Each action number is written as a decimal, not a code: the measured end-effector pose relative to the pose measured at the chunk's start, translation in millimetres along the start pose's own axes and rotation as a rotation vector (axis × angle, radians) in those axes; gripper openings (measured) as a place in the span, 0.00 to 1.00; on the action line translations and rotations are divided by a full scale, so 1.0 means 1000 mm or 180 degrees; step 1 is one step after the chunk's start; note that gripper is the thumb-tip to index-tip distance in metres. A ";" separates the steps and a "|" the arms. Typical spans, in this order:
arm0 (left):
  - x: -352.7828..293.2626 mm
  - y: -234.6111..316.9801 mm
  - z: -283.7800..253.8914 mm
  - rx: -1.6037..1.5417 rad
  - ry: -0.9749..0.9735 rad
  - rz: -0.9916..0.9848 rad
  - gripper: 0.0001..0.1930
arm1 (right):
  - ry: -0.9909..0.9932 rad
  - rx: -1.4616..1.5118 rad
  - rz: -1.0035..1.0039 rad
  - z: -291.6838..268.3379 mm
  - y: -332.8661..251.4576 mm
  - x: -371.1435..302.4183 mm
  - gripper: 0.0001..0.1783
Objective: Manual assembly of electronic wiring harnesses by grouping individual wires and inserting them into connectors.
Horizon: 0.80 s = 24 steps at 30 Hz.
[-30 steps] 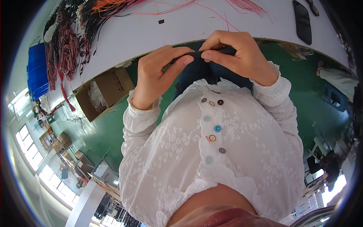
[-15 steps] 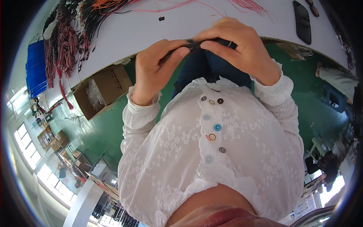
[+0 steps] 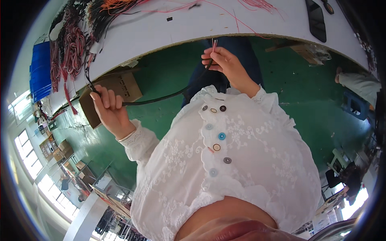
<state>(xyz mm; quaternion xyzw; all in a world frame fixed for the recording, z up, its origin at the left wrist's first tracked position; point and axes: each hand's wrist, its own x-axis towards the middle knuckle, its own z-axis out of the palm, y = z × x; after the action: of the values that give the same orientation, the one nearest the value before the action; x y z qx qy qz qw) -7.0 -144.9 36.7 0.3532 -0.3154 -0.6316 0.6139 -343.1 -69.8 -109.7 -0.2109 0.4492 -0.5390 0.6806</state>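
Observation:
A black cable [image 3: 138, 103] runs in a slack curve between my hands, over the floor and my lap. My left hand [image 3: 109, 109] is closed round it at the left, and a black end with several thin strands goes up from there toward the table's edge. At the middle my right hand [image 3: 230, 67] grips the other end between thumb and fingers. Thin red and pale wires [image 3: 214, 44] stick out above those fingers, close to the table's edge.
The white table [image 3: 257, 20] carries a heap of black and orange wires [image 3: 98, 20], loose red wires, a small black piece [image 3: 169, 19] and a dark phone-like slab [image 3: 316, 20]. Bundled red-black cables [image 3: 74, 52] hang at the left above a cardboard box [image 3: 126, 86].
My hands have moved apart from close together at the table's edge. The left went down and left, the right slightly down and left; the cable is now stretched out between them.

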 end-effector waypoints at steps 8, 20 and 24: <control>-0.015 -0.082 0.044 0.5078 -0.0035 0.2453 0.23 | -0.0287 -0.0476 -0.0525 0.047 -0.071 -0.020 0.17; -0.047 -0.164 0.109 0.3078 -0.2403 0.1718 0.14 | 0.1097 0.0958 -0.1409 0.042 -0.105 -0.025 0.14; -0.051 -0.175 0.122 0.2712 -0.1782 0.1365 0.11 | -0.0262 0.2088 -0.1040 0.042 -0.118 -0.031 0.12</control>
<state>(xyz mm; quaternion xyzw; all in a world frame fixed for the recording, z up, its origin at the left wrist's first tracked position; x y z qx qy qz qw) -205.7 -90.2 -39.0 0.3168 -0.7591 -0.3787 0.4243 -372.0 -88.4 14.4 -0.0719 0.1851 -0.7470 0.6344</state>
